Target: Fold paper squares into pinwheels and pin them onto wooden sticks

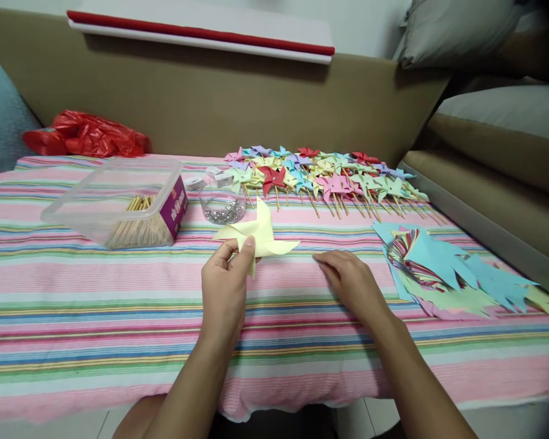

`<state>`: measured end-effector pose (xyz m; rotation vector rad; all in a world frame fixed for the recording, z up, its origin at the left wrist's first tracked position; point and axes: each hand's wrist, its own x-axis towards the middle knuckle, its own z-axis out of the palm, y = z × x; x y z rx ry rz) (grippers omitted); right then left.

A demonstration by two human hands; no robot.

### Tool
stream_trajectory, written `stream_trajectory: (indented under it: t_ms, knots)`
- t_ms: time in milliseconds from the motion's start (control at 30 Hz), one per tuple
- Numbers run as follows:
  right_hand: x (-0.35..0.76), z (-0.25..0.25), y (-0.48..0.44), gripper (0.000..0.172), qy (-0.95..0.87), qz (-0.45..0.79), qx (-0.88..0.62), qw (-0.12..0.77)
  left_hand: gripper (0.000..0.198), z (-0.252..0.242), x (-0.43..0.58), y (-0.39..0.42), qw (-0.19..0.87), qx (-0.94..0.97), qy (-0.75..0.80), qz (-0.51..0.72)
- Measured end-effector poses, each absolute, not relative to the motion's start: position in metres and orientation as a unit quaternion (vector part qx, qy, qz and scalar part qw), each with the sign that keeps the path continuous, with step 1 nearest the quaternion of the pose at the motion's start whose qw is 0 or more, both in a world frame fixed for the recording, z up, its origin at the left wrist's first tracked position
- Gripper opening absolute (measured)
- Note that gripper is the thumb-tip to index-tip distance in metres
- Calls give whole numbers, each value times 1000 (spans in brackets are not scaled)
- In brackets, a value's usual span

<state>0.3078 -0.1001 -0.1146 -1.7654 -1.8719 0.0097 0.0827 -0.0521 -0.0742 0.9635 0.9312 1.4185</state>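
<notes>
My left hand [229, 274] pinches a pale yellow paper pinwheel [265, 238] between thumb and fingers, its folded blades spread above the striped cloth. No stick shows on this pinwheel. To its right, my right hand [348, 280] hovers apart from it, low over the cloth, with fingertips drawn together; whether anything small sits between them is hidden. Just beyond the pinwheel stands a clear round tub [224, 210] holding small silvery pieces. Left of that tub, a clear plastic box [86, 210] with a purple label contains a bundle of thin wooden sticks [139, 225].
Finished pinwheels on sticks [333, 183] lie in rows at the back. Cut paper sheets [443, 262] are piled at the right. A red plastic bag [96, 134] rests at the back left. Striped cloth [119, 329] covers the surface, with cushions [498, 116] along the right.
</notes>
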Motion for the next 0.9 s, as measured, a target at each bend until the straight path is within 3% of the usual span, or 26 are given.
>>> stream_trajectory:
  t_ms: [467, 900]
  knots:
    - [333, -111, -111, 30, -685, 147, -651, 292, 26, -73, 80, -52, 550, 412, 410, 600]
    - [328, -103, -109, 17, -719, 115, -622, 288, 24, -75, 84, -52, 549, 430, 408, 589]
